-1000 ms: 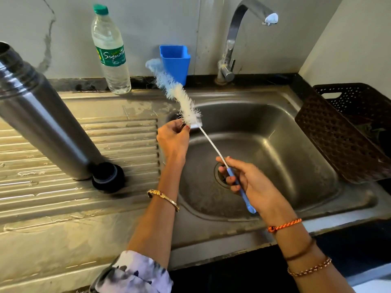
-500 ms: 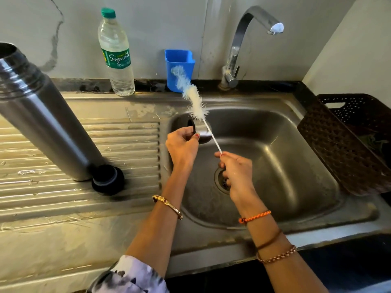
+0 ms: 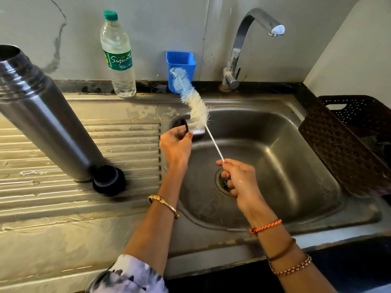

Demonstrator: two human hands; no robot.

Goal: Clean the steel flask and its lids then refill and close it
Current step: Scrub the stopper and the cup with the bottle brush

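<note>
head view, one entry.
steel flask [image 3: 48, 123]: stood open-mouthed and leaning on the ribbed drainboard [image 3: 118, 142] at 9 o'clock, its base touching the black inner lid [image 3: 109, 179], which lay on the ribs untouched.
outer lid [image 3: 193, 129]: steel cup, held over the basin rim by the left hand [image 3: 175, 144], thumb and fingers curled round its dark rim.
bottle brush [image 3: 192, 98]: bristles stood just above the cup, stem running down to the right hand [image 3: 239, 178], whose fingers were closed round the handle.
progress, judged: cleaning at an early stage; outer lid under the brush, inner lid and flask apparently awaiting, refill and closing undone.
tap [image 3: 249, 39]: at 12 o'clock, no water seen running.
water bottle [image 3: 118, 56]: capped, at 11 o'clock against the wall, just beside the blue cup [image 3: 182, 64].
room: open basin of the sink [image 3: 275, 166] below both hands; brush tip near the blue cup; brown basket [image 3: 347, 149] crowded the 3 o'clock rim.
</note>
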